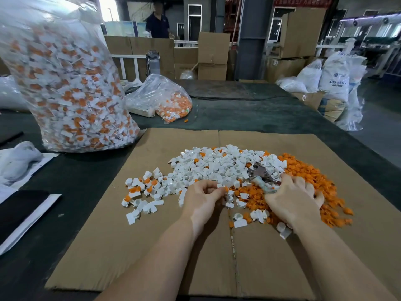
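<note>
Hands: two, left hand (pixel 204 197) and right hand (pixel 293 199)
Pliers (pixel 259 171): one
Cardboard sheet (pixel 152 246): one
Clear bags: two, large bag (pixel 65 83) and small bag (pixel 171 103)
White pieces (pixel 217 166): too many to count
Orange caps (pixel 308 177): too many to count
Water bottle (pixel 153 61): one

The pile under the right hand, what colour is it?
Orange. The head view shows the cap pile under the right hand.

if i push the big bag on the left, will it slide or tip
Likely heavy: the bag bulges with small parts. It would probably slump rather than slide cleanly, since only thin clear film holds them and they lie loose. It stands tall, so a high push may tip it.
</note>
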Action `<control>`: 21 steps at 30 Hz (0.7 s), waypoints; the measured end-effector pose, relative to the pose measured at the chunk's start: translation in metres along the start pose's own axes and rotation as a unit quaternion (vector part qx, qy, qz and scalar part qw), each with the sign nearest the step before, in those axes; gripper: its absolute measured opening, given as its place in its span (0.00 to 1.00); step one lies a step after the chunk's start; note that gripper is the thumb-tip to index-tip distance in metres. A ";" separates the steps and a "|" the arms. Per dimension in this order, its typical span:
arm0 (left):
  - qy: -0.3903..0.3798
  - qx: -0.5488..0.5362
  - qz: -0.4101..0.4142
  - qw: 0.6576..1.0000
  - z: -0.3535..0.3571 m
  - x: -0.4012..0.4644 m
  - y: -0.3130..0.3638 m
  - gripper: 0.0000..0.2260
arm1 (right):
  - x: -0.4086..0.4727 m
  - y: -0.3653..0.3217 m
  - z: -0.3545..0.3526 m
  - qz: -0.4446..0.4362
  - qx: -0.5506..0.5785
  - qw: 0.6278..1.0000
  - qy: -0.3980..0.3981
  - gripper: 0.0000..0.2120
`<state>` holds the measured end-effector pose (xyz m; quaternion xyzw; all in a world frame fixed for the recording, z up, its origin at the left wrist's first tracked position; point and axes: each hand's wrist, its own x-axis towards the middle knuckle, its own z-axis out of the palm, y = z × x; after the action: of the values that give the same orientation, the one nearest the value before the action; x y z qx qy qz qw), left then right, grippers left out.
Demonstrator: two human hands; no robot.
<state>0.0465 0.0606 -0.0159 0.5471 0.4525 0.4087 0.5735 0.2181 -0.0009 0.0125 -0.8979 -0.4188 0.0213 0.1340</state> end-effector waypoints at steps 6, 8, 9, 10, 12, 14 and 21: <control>0.002 -0.011 -0.022 1.000 0.002 0.003 0.004 0.04 | 0.014 0.000 -0.006 -0.010 -0.079 0.994 -0.068 0.20; 0.000 -0.022 -0.033 0.999 0.002 0.004 0.006 0.05 | 0.013 0.000 -0.008 -0.024 -0.087 0.995 -0.051 0.20; -0.001 -0.026 -0.038 0.999 0.001 0.004 0.007 0.05 | 0.012 0.000 -0.011 -0.034 -0.092 0.995 -0.035 0.20; -0.001 -0.030 -0.042 0.999 0.001 0.004 0.009 0.05 | 0.011 -0.001 -0.013 -0.046 -0.101 0.994 -0.016 0.20; 0.006 -0.050 -0.053 0.997 0.002 0.003 0.013 0.04 | 0.007 -0.006 -0.019 -0.073 -0.118 0.990 0.017 0.20; 0.010 -0.091 -0.062 0.994 0.003 0.002 0.018 0.02 | 0.002 -0.012 -0.025 -0.104 -0.090 0.990 0.021 0.20; 0.034 -0.148 -0.077 0.985 -0.001 0.009 0.035 0.03 | -0.026 -0.035 -0.043 -0.194 0.173 0.943 -0.210 0.14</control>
<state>0.0486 0.0721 0.0181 0.4050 0.4469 0.4442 0.6625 0.1819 -0.0092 0.0613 -0.7376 -0.5934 0.2546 0.1976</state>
